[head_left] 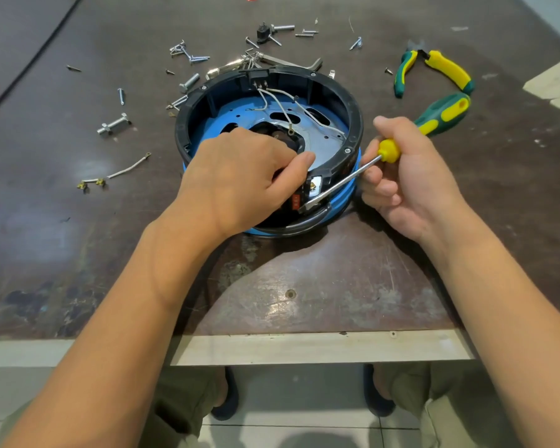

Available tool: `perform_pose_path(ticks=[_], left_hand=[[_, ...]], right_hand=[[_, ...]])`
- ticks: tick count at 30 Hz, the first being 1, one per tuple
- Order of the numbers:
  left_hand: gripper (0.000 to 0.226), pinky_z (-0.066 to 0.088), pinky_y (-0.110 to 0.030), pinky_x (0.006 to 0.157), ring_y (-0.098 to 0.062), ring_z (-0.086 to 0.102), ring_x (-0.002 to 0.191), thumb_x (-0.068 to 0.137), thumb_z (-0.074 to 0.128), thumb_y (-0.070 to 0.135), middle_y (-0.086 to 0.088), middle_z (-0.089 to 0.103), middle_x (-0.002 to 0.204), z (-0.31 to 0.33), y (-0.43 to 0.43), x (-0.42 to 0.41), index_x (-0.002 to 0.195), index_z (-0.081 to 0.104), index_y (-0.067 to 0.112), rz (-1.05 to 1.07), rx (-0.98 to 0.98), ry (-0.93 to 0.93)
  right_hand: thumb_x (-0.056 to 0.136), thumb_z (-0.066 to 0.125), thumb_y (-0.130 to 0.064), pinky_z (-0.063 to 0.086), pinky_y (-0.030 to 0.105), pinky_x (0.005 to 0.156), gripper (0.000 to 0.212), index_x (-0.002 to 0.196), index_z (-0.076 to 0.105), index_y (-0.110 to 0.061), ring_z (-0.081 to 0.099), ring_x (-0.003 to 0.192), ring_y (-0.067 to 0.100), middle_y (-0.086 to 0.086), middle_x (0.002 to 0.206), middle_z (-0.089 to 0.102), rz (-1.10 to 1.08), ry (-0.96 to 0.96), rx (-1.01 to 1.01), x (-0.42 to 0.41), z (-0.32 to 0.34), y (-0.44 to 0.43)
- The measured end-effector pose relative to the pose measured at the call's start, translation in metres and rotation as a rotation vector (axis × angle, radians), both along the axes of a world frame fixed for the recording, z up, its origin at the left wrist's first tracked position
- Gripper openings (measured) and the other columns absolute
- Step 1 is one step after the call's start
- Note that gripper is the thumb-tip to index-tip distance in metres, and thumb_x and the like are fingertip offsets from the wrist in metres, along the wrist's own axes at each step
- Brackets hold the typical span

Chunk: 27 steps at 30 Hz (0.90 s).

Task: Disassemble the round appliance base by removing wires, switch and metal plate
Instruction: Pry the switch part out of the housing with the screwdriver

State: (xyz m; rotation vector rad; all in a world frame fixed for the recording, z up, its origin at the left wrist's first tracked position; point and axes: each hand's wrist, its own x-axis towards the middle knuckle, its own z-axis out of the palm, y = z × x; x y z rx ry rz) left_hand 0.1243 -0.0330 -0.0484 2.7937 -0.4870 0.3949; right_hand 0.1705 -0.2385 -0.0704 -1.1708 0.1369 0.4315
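Note:
The round appliance base [353, 124], a black ring with a blue band, stands open side up in the middle of the table. Inside lies a blue and silver metal plate [327, 140], and white wires [282, 106] run from a black switch block [260, 77] on the far wall. My left hand [240, 179] grips the near rim, fingers curled inside. My right hand [408, 179] holds a yellow-handled screwdriver [389, 151]; its metal tip lies at the near wall beside a small red part [295, 201]. A black cable [307, 223] curves round the near side.
Loose screws and bolts [188, 56] litter the far table. Green and yellow pliers [434, 71] and a second screwdriver handle [446, 114] lie at the right. A detached white wire [128, 169] lies at the left. The table's front edge [304, 347] is close to me.

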Motion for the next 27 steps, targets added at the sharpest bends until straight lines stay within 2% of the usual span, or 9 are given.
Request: perform_pose_path(ticks=[3, 9, 27], left_hand=[[0.059, 0.04, -0.044, 0.047, -0.026, 0.045, 0.048, 0.101, 0.029, 0.048, -0.006, 0.048, 0.051, 0.0002, -0.0001, 0.0, 0.057, 0.047, 0.013, 0.009, -0.008, 0.006], [0.06, 0.044, -0.046, 0.047, -0.025, 0.048, 0.05, 0.102, 0.03, 0.048, -0.006, 0.053, 0.052, 0.0005, 0.0002, -0.0016, 0.058, 0.051, 0.012, 0.032, -0.012, -0.002], [0.061, 0.045, -0.045, 0.048, -0.024, 0.047, 0.048, 0.102, 0.03, 0.049, -0.005, 0.05, 0.05, 0.0009, -0.0003, -0.0012, 0.057, 0.05, 0.012, 0.031, -0.023, 0.008]], right_hand=[[0.103, 0.052, -0.038, 0.022, 0.014, 0.033, 0.053, 0.056, 0.058, -0.015, 0.031, 0.033, 0.008, 0.002, 0.047, 0.046, -0.011, -0.056, 0.011, -0.0034, -0.0004, 0.0035], [0.103, 0.046, -0.034, 0.021, 0.014, 0.034, 0.052, 0.055, 0.057, -0.017, 0.029, 0.032, 0.01, 0.002, 0.047, 0.046, -0.189, -0.174, 0.148, -0.0044, 0.0054, -0.006], [0.104, 0.042, -0.027, 0.023, 0.014, 0.034, 0.053, 0.054, 0.056, -0.017, 0.03, 0.032, 0.01, 0.003, 0.047, 0.046, -0.151, -0.233, 0.156, -0.007, 0.0049, -0.0008]])
